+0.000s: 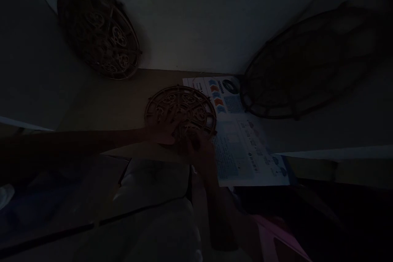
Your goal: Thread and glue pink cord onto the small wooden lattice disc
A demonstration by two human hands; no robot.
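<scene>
The view is very dark. A round brown openwork piece (199, 115) with curled ornaments lies at the middle of the brown surface, its right side over a printed sheet. My left hand (164, 128) rests on its lower left part with the fingers spread. At its lower right edge is my right hand (198, 145), its fingers bent close to the rim. Whatever those fingers hold, if anything, is too dark to make out.
A similar round openwork piece (104, 32) leans on the pale wall (190, 16) at the upper left. Another large round frame (294, 65) leans at the right. The printed sheet (245, 147) lies right of my hands. Something pink (276, 237) shows at the bottom.
</scene>
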